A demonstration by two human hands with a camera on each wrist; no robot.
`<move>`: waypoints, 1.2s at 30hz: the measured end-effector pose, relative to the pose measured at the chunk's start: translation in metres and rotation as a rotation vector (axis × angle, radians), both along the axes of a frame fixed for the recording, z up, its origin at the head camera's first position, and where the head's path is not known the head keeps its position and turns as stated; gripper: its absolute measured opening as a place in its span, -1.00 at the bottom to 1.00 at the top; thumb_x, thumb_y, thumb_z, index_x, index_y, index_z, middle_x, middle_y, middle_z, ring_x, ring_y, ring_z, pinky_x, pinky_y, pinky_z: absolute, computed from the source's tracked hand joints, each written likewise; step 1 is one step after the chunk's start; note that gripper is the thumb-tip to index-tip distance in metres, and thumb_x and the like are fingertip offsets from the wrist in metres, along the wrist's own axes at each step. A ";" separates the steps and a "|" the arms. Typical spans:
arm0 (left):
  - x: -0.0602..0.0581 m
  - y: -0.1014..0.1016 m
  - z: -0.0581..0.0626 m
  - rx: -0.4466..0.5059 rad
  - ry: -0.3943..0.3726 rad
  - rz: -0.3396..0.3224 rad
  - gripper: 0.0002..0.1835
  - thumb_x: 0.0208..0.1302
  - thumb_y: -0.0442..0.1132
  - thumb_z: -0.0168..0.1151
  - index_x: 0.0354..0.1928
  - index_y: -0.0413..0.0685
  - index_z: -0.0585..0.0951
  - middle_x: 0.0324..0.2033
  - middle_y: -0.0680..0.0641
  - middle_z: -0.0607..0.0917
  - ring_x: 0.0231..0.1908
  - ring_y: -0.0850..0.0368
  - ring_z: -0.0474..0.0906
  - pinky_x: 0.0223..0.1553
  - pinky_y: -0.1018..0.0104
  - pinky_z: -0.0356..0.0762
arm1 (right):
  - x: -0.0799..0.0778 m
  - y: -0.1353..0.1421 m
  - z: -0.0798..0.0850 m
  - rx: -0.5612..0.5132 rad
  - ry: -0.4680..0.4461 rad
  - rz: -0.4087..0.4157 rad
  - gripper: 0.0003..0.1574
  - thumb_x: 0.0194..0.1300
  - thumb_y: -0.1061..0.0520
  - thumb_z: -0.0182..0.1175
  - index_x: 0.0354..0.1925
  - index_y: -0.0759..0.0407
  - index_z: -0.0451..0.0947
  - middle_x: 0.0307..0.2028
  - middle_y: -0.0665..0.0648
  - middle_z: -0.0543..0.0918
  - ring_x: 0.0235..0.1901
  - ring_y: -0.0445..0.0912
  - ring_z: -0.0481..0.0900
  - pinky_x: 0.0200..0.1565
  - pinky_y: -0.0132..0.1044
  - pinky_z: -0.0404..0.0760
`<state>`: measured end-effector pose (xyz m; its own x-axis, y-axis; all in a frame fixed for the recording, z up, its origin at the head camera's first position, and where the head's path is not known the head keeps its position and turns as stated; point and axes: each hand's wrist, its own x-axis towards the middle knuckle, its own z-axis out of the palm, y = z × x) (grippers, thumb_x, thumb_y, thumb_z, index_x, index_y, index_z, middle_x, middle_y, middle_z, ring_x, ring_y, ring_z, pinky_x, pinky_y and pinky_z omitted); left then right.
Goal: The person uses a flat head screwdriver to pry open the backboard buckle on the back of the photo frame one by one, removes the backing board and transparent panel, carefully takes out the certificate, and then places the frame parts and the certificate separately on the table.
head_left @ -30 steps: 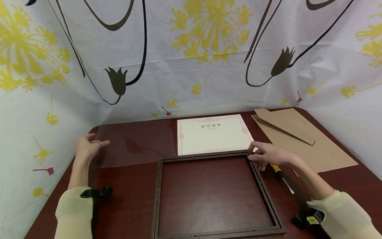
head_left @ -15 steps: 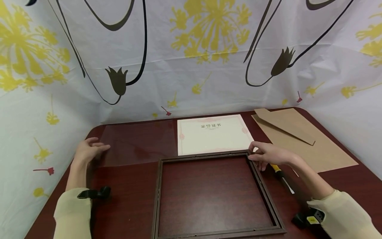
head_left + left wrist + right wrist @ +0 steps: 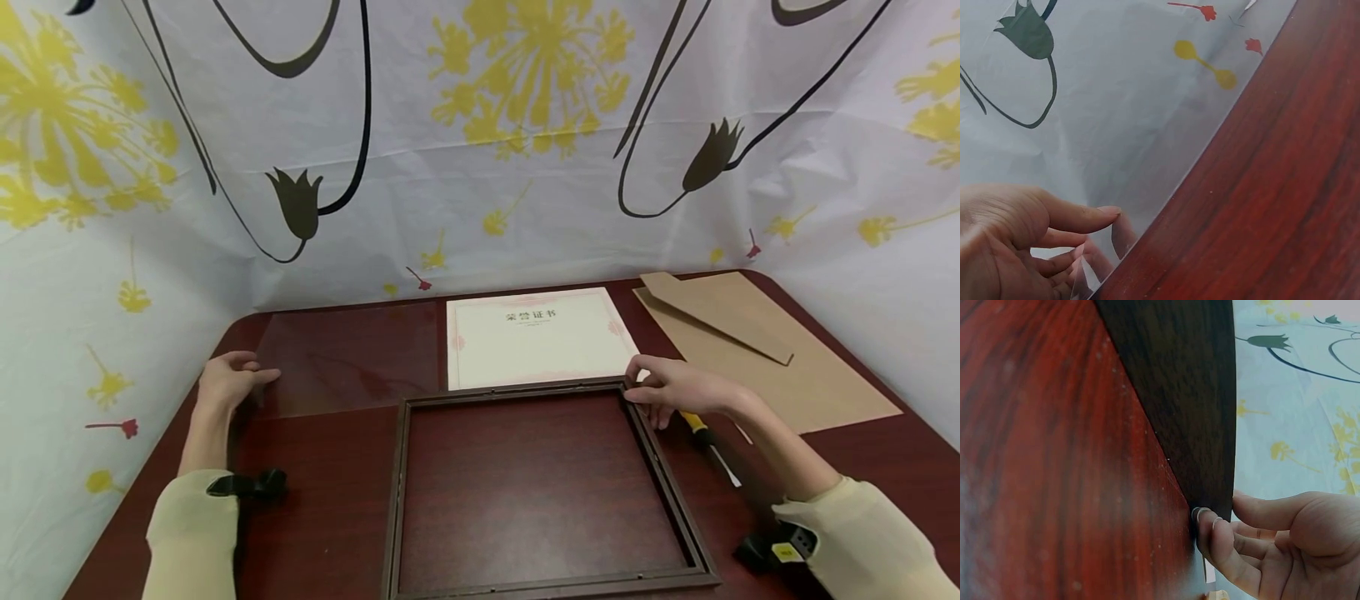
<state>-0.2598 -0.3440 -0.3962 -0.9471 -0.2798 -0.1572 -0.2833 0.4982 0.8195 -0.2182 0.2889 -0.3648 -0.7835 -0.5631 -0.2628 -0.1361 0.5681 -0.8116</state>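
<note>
An empty dark brown picture frame lies on the reddish-brown table. My right hand grips its far right corner; in the right wrist view the thumb and fingertips are on either side of the frame's end. To the left lies a clear plastic sheet, see-through and shiny. My left hand is at the sheet's left edge, thumb stretched out and fingers loosely bent. In the left wrist view the thumb tip appears to touch the sheet, which mirrors it.
A cream certificate with Chinese print lies behind the frame. At the right are a brown backing board with a folded-out stand and a yellow-and-black screwdriver. A patterned curtain surrounds the far sides.
The clear sheet's left edge has shifted to the right and the sheet lies straighter. My left hand has moved slightly toward the right. The frame and my right hand have stayed put.
</note>
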 end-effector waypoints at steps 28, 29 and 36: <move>0.000 0.023 0.017 -0.089 0.087 -0.042 -0.44 0.51 -0.16 0.06 0.38 -0.42 0.35 0.28 -0.51 0.36 0.22 -0.41 0.34 0.07 -0.19 0.42 | -0.002 0.006 -0.001 0.031 0.078 -0.017 -0.75 0.53 0.17 0.12 -0.03 0.38 0.41 -0.45 0.17 0.63 -0.54 0.04 0.64 -0.42 -0.13 0.68; 0.000 0.026 0.019 -0.101 0.096 -0.053 -0.45 0.51 -0.16 0.05 0.37 -0.41 0.36 0.26 -0.50 0.39 0.20 -0.38 0.37 0.03 -0.15 0.44 | -0.002 0.006 -0.002 0.019 0.079 -0.022 -0.75 0.53 0.18 0.11 -0.03 0.39 0.40 -0.44 0.18 0.63 -0.54 0.04 0.63 -0.43 -0.13 0.68; 0.004 0.044 0.030 -0.179 0.154 -0.162 -0.49 0.55 -0.11 0.03 0.34 -0.34 0.42 0.16 -0.39 0.49 0.05 -0.24 0.44 -0.12 0.04 0.44 | -0.003 0.007 -0.002 -0.012 0.126 -0.045 -0.74 0.52 0.24 0.10 0.02 0.44 0.39 -0.42 0.18 0.63 -0.51 0.01 0.61 -0.43 -0.16 0.67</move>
<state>-0.2557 -0.2995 -0.3662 -0.9906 -0.1334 0.0301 -0.0673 0.6675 0.7416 -0.2211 0.2963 -0.3663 -0.8345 -0.5291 -0.1537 -0.2123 0.5662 -0.7965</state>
